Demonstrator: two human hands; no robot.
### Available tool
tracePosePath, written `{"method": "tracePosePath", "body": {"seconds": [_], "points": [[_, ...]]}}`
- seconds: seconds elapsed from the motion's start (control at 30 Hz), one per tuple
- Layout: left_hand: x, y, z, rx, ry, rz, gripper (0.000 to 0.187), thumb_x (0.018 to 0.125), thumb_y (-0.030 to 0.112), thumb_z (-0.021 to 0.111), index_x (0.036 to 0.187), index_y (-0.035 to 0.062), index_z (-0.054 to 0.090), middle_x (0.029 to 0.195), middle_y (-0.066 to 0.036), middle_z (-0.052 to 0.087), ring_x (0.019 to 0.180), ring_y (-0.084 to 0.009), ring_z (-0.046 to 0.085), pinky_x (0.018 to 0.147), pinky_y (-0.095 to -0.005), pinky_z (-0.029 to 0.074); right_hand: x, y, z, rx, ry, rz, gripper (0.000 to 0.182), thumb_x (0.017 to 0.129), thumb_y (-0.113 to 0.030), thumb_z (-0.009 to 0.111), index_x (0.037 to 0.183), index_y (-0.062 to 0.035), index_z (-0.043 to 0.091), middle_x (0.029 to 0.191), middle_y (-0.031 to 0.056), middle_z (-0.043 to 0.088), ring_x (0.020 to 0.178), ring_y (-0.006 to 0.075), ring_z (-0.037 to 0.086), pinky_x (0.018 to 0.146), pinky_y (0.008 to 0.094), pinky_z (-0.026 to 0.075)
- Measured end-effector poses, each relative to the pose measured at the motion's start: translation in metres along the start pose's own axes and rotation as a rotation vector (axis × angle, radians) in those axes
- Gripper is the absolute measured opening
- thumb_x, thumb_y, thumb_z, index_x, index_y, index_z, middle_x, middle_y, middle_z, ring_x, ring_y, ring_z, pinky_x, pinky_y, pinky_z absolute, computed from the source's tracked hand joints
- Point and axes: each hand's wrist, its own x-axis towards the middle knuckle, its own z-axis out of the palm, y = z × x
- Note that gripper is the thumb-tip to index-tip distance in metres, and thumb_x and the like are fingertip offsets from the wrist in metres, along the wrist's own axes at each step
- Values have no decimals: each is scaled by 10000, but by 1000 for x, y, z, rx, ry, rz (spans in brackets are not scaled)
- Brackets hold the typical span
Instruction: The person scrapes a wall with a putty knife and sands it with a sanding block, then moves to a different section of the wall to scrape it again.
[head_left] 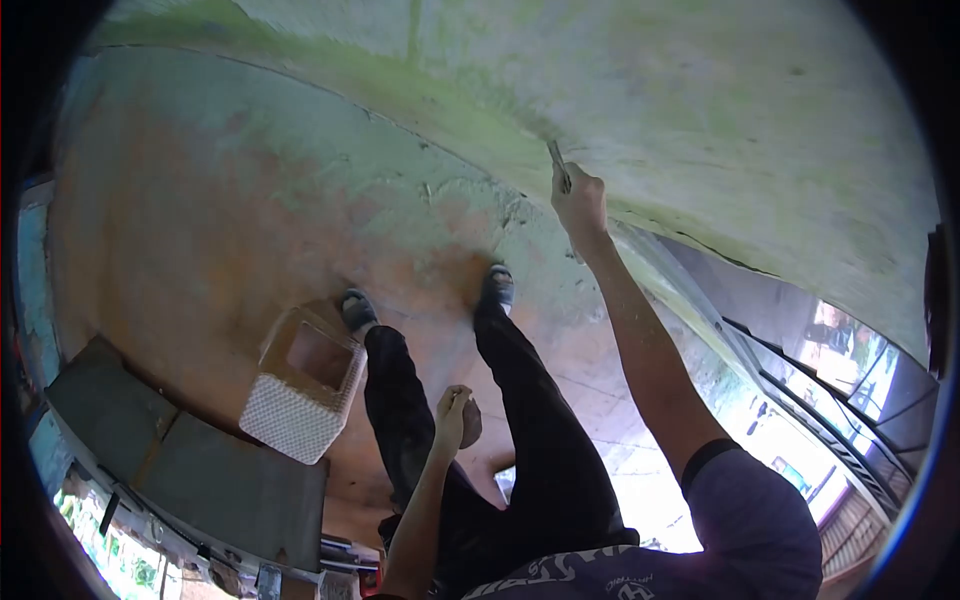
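My right hand (580,205) is raised at the end of an outstretched arm, closed round a thin flat scraper (556,153). The scraper's tip is at the pale green wall (740,120), beside a darker smudge; whether it touches cannot be told for sure. Low in front of my body, my left hand (451,408) is closed on a rounded brownish-grey piece (471,425). Its kind cannot be made out, and the fingers hide part of it.
A white textured basket (300,415) stands beside my foot on the stained floor (200,220). Dark grey panels (235,490) line the lower left. To the right is a barred window opening (840,350). A crack runs along the wall's lower edge.
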Motion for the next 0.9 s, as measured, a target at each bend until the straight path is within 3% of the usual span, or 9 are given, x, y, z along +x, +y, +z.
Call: {"method": "tracePosePath", "body": {"seconds": [0.13, 0.23, 0.33, 0.4, 0.5, 0.6, 0.67, 0.77, 0.9], "points": [[13, -9, -8, -51, -74, -95, 85, 989, 143, 577, 979, 70, 618, 724, 66, 482, 609, -6, 415, 536, -193, 309, -40, 31, -19, -26, 53, 146, 154, 878, -134, 700, 784, -22, 650, 590, 173, 572, 460, 280, 539, 495, 377, 439], [25, -15, -12, -31, -164, -48, 77, 986, 131, 585, 998, 61, 615, 765, 56, 512, 658, -15, 448, 577, -190, 341, -40, 37, -33, -100, 19, 84, 184, 906, -147, 665, 772, -30, 618, 592, 169, 585, 492, 319, 589, 504, 397, 463], [50, -16, -5, -7, -316, 54, 106, 977, 118, 604, 1053, 45, 616, 836, 33, 575, 712, -39, 506, 637, -192, 400, -14, 14, -4, -48, -38, 70, 188, 902, -132, 678, 760, -19, 628, 568, 115, 587, 485, 149, 570, 485, 317, 442], [79, 11, 17, 72, -329, 150, 173, 967, 105, 619, 1125, 34, 618, 896, 10, 616, 754, -58, 542, 689, -200, 438, -8, -19, 13, 400, -188, 454, 128, 949, -131, 639, 886, -21, 622, 629, 82, 644, 561, 154, 643, 525, 296, 500], [137, 40, 56, 180, -347, 259, 401, 959, 135, 646, 1332, 41, 533, 1050, -54, 634, 878, -97, 601, 762, -240, 481, -33, -1, 46, 962, -91, 579, 140, 990, -139, 604, 1063, -21, 586, 786, 78, 693, 688, 202, 705, 621, 305, 562], [205, 56, 102, 236, -279, 469, 571, 953, 224, 666, 1438, 44, 425, 1232, -133, 593, 1038, -195, 638, 864, -330, 508, -38, 9, 64, 1131, -28, 638, 177, 1011, -160, 584, 1130, -33, 550, 907, 98, 694, 821, 234, 718, 730, 325, 578], [232, 84, 129, 325, -252, 568, 663, 953, 309, 660, 1476, 41, 353, 1305, -221, 542, 1125, -300, 621, 929, -389, 496, -29, 18, 75, 1128, -10, 683, 143, 1009, -167, 594, 1059, -35, 570, 945, 89, 684, 917, 243, 711, 784, 341, 579], [264, 106, 157, 99, -218, 540, 679, 954, 380, 646, 1458, 41, 342, 1277, -284, 525, 1154, -359, 596, 938, -423, 489, -21, 18, 87, 1088, 32, 684, 148, 1013, -175, 589, 1007, -27, 587, 941, 81, 683, 927, 248, 713, 803, 360, 581], [306, 113, 157, 300, -138, 531, 541, 955, 382, 646, 1320, 37, 443, 1176, -262, 549, 1034, -351, 608, 887, -450, 501, -19, 18, 89, 1112, 5, 737, 187, 998, -182, 611, 1037, -1, 635, 952, 68, 675, 904, 184, 696, 809, 339, 586]]}}
